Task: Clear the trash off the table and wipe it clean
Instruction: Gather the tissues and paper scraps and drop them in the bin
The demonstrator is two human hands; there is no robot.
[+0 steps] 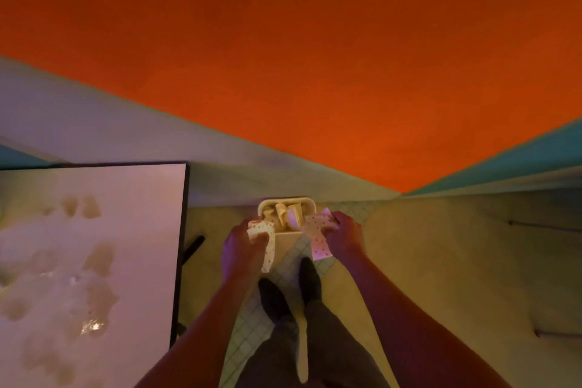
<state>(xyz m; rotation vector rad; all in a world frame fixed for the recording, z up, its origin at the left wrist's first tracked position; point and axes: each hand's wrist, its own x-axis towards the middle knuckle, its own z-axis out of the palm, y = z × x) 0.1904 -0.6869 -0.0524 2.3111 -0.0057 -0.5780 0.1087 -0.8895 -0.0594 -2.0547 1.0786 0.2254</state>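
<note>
I stand over a small cream waste bin (310,203) on the floor, with crumpled paper inside it. My left hand (241,246) grips a dotted paper wrapper (266,241) at the bin's near left corner. My right hand (343,233) grips a second dotted paper wrapper (318,238) at the bin's near right corner. Both wrappers hang down in front of the bin. The white table (126,246) is at the left, its top smeared with several wet brownish stains.
An orange wall (315,57) rises behind the bin, with a pale baseboard strip below it. A dark table leg foot (193,247) sticks out on the tiled floor beside the table edge. My feet (289,287) stand just behind the bin.
</note>
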